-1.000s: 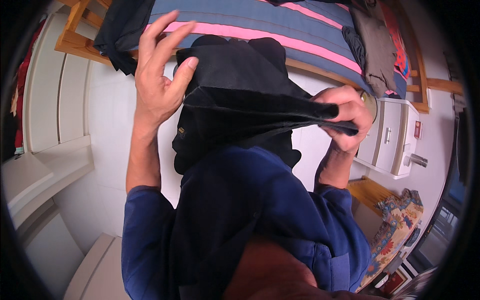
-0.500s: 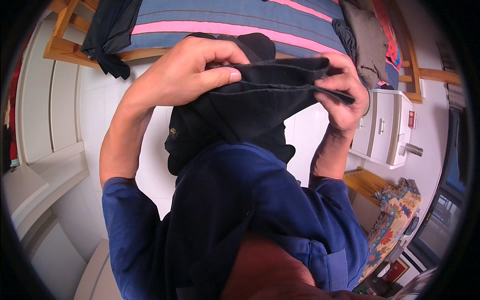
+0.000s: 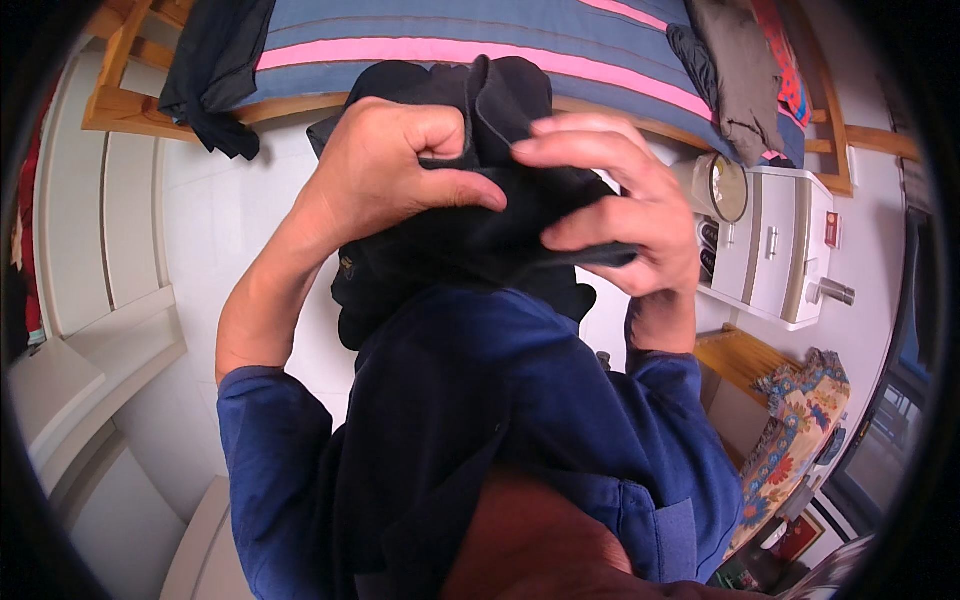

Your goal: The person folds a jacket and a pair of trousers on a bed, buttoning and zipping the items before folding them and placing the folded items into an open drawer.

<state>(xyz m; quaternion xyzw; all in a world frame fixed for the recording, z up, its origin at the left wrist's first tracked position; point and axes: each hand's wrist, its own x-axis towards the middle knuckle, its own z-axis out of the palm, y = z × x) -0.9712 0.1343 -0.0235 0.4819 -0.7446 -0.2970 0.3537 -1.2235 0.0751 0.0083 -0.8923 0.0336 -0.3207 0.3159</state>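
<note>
Reading clock positions from the centre of the view. Noted most room for moving at 9 to 10 o'clock, outside the left hand (image 3: 385, 175) and forearm, over pale tiled floor (image 3: 215, 230) as far as the white wardrobe (image 3: 95, 210). Noted less at 3, with only a slim gap from the right forearm to the white drawer unit (image 3: 775, 245). Bounded from 10 through 1, just beyond both hands, by the wooden bed edge (image 3: 140, 112).

Found on the bed a blue-grey cover (image 3: 480, 25) with pink stripes, draped at 10 to 11 with dark clothes (image 3: 215, 70) and topped at 1 to 2 with grey-brown cloth (image 3: 735, 80). Logged also a pale round bin (image 3: 718, 188) at 2, beside the drawers, and a floral fabric (image 3: 790, 455) at 4.

Located the black garment (image 3: 480, 235) at 12, near centre, in front of the blue top (image 3: 500, 340). Pinched at 11 between left thumb and fingers. Held at 2 between thumb and lower fingers of the right hand (image 3: 650, 215), with upper fingers spread and blurred. Cannot tell how firmly. Seen in soft, matte folds, with one edge standing up between the hands and a flap reaching across the right palm. Cannot make out its full outline.
</note>
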